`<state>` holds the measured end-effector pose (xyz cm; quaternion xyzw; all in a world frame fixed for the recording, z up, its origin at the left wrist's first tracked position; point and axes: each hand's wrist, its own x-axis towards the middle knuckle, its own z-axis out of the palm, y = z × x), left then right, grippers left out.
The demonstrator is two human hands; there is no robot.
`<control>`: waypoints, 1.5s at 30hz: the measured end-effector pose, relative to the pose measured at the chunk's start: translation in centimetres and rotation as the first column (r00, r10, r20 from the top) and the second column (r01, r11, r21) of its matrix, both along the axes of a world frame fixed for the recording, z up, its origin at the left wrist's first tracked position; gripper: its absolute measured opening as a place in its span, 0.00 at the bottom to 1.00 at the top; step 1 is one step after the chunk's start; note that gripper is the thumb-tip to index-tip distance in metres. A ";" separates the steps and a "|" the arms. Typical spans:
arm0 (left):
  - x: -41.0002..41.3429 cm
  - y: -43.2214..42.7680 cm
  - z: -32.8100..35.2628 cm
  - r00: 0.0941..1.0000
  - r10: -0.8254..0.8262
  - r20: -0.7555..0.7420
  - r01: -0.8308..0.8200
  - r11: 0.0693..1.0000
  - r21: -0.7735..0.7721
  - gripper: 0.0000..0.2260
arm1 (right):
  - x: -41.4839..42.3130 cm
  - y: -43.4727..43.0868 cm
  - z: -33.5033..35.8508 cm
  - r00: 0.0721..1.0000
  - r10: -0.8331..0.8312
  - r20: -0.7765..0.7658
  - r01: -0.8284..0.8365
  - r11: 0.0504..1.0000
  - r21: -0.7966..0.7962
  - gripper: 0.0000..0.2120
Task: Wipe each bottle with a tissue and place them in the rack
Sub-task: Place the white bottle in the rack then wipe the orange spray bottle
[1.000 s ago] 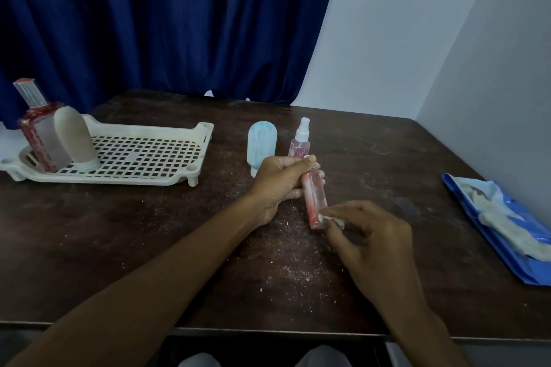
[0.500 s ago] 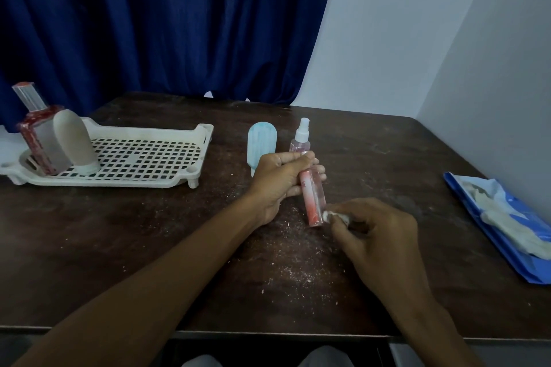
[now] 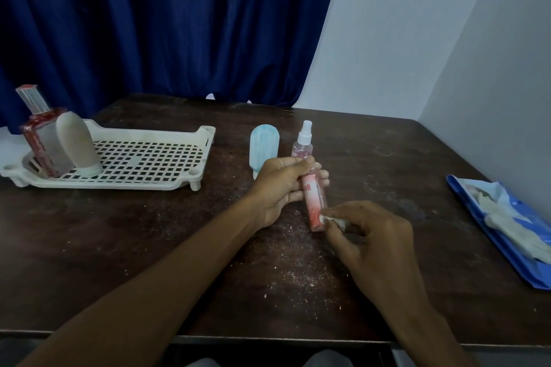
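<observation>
The left hand (image 3: pixel 280 185) curls around the middle of a slim pink clear-plastic spray bottle (image 3: pixel 314 205) while the right hand (image 3: pixel 378 244) pinches a small crumpled white tissue (image 3: pixel 334 220) against its base, over the dark wooden tabletop (image 3: pixel 149 247), the white slotted plastic rack (image 3: pixel 143 158) well to the left hand's left.

Table (image 3: pixel 149 247): dark matt wood, scuffed, dusty. Rack (image 3: pixel 143 158): white matt plastic grid. Spray bottle (image 3: pixel 314 202): clear glossy plastic. Curtain (image 3: pixel 149 24): blue cloth.

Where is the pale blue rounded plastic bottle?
In the head view, the pale blue bottle stands on the dark wooden table, between the white slotted rack and the pink spray bottle, just beyond the left hand.
</observation>
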<state>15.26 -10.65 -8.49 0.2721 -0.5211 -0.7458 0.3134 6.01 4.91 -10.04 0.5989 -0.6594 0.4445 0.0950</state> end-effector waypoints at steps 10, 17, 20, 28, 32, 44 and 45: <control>-0.2 0.0 -0.2 0.999 0.047 0.015 -0.046 0.998 -0.039 0.11 | -1.2 -3.7 3.1 0.987 0.033 -0.158 -0.025 0.998 0.056 0.05; -0.1 0.0 -0.2 0.997 0.071 0.022 -0.070 0.996 -0.052 0.11 | -1.5 -4.2 2.9 0.965 0.094 -0.245 -0.090 0.996 0.026 0.11; -0.1 0.0 -0.1 0.999 0.051 -0.006 -0.051 0.998 -0.025 0.11 | -1.2 -2.0 1.4 0.973 0.098 -0.208 -0.087 0.994 0.059 0.12; -0.2 0.0 -0.2 1.000 0.005 -0.019 -0.006 0.998 -0.058 0.11 | -1.0 -1.2 1.3 0.986 0.070 -0.150 -0.061 0.996 0.062 0.09; -0.3 0.0 -0.3 0.999 -0.037 -0.004 0.037 0.997 -0.070 0.09 | -1.6 -4.3 3.5 0.980 0.040 -0.196 -0.031 0.998 0.051 0.07; -0.2 0.0 0.2 0.984 -0.121 -0.133 0.125 0.992 0.020 0.12 | -0.5 0.1 0.3 0.995 0.094 -0.023 -0.092 0.993 0.073 0.11; -0.2 0.1 0.2 0.981 -0.128 -0.147 0.133 0.991 0.027 0.12 | -0.3 0.5 -0.1 0.995 0.093 -0.024 -0.091 0.993 0.081 0.12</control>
